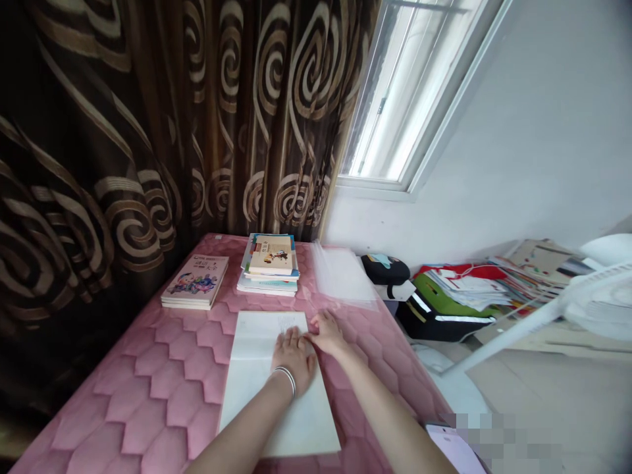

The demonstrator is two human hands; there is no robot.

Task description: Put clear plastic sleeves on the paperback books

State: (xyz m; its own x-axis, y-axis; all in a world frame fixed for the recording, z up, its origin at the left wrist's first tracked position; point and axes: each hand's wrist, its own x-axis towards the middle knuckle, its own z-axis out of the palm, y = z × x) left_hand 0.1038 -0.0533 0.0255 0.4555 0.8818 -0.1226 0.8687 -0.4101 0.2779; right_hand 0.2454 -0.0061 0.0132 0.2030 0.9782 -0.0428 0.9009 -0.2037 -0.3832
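Note:
A large white paper [276,401], perhaps an open booklet, lies on the pink quilted surface, with a crease across its upper part and faint print near the top. My left hand [295,359], a silver bangle at its wrist, rests flat on the paper's upper right with the fingers stretched out. At the paper's right edge is my right hand [326,332], its fingers bent and pinched at the margin beside my left fingers. Its fingertips are partly hidden, but they appear to hold the edge.
Beyond the paper stand a book stack [269,263] and, to its left, two or so pink books [197,283]. Clear plastic sheets [343,276] lie at the back right. A phone [454,447] sits near the right edge; past it are a white fan [523,329] and bags [439,306].

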